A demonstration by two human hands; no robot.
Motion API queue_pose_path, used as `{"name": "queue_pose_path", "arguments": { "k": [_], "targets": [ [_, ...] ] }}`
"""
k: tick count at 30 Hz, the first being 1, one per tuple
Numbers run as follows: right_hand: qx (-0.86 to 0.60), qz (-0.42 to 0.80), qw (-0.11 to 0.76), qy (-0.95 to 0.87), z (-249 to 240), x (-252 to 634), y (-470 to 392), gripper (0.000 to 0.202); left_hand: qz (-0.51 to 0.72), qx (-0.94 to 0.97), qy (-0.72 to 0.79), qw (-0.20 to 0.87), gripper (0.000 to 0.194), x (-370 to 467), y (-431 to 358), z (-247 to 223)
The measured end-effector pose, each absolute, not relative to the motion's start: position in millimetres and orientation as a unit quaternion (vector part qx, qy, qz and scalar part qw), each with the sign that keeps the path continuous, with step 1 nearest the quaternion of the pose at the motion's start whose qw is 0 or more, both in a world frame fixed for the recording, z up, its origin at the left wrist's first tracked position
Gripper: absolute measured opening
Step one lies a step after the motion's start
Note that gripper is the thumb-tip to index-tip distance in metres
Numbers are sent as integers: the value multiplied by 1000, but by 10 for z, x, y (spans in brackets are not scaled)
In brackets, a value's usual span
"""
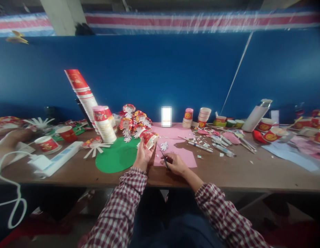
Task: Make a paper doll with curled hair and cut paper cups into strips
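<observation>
My left hand (pixel 144 155) is closed round a red and white paper cup (pixel 149 137), which lies tilted above the table. In my right hand (pixel 177 164) is a pair of scissors (pixel 165 162), its blades pointing up toward the cup. Under my hands lies pink paper (pixel 185 156) with a small white paper cutout (pixel 164 146) on it. A green paper disc (pixel 116 156) is left of my left hand. Behind it stand several paper figures (pixel 126 124) with frilly red and yellow tops.
Tall stacks of cups (pixel 104 124) lean at the left, beside a white power strip (pixel 62 158) with a cable. Paper scraps and pens (pixel 200 146) lie right of the pink paper. A steel flask (pixel 256 115) stands farther right. Another person's hand (pixel 12 143) is at the far left.
</observation>
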State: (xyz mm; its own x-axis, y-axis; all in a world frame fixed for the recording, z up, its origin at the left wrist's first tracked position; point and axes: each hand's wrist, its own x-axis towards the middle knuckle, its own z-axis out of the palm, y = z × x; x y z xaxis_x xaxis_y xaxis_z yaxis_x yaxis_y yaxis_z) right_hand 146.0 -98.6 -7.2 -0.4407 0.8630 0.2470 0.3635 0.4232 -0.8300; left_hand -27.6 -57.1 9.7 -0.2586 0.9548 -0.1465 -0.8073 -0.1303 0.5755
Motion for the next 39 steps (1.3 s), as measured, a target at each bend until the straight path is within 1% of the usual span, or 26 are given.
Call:
{"name": "queue_pose_path", "arguments": {
  "k": [3, 8, 14, 17, 22, 30, 35, 39],
  "targets": [
    [-402, 356, 341, -772, -78, 1464, -975, 30, 738, 145, 305, 584, 27, -296, -562, 92],
    [-393, 353, 336, -780, -56, 1470, -983, 28, 739, 115, 267, 607, 23, -311, -533, 80],
    [-394, 347, 331, -784, -26, 1471, -997, 29, 727, 115, 250, 629, 33, -333, -500, 60],
    [-397, 339, 327, -788, -14, 1467, -1000, 28, 731, 119, 256, 621, 34, -327, -485, 57],
    [-396, 338, 329, -788, 4, 1461, -1008, 27, 732, 180, 287, 592, 40, -305, -470, 68],
    [-396, 349, 333, -781, -15, 1460, -1001, 28, 737, 127, 274, 604, 38, -292, -470, 80],
    [-400, 347, 329, -782, -9, 1460, -1013, 28, 729, 129, 275, 614, 40, -264, -491, 95],
    [-397, 331, 319, -795, 13, 1466, -1023, 30, 729, 153, 275, 607, 38, -248, -518, 96]
  ]
}}
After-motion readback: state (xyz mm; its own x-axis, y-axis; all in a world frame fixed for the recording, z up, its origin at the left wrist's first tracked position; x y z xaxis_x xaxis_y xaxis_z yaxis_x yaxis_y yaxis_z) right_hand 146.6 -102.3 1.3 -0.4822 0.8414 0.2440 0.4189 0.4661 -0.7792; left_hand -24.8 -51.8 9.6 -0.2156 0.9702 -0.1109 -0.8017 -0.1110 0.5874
